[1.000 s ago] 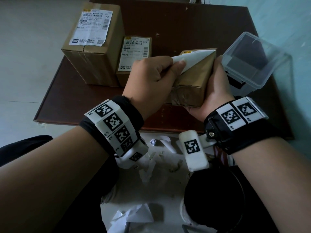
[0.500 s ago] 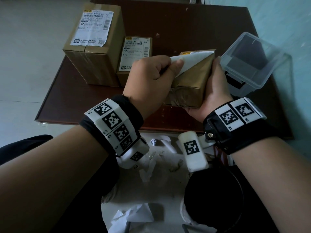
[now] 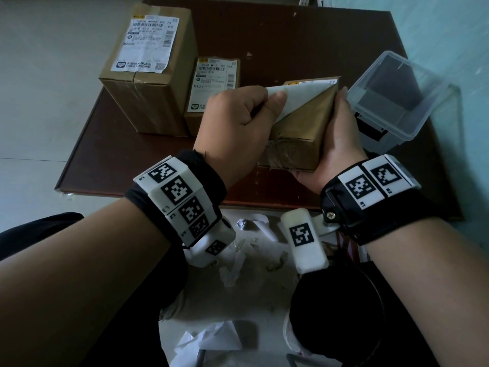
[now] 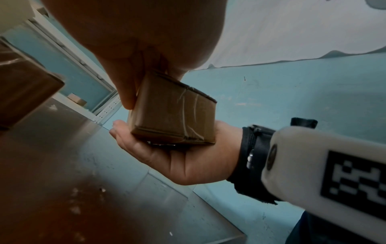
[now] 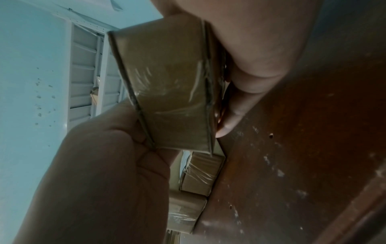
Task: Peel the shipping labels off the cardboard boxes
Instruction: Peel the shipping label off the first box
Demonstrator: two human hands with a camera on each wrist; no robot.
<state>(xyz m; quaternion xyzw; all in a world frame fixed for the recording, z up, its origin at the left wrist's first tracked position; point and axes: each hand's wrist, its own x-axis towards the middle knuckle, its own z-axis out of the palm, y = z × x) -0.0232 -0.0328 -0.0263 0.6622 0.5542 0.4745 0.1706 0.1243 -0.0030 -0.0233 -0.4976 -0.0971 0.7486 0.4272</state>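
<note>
Above the near edge of the dark brown wooden table (image 3: 127, 144), my right hand (image 3: 336, 144) cups the small taped brown cardboard box (image 3: 304, 133) from its right side, while my left hand (image 3: 238, 125) pinches its half-peeled white shipping label (image 3: 301, 95).

Two boxes (image 3: 169, 75) left of bin (image 3: 397, 102)

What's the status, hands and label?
Left hand pinching half-peeled label. Right hand gripping small box above table. Two labelled boxes untouched. Nothing blocking.
</note>
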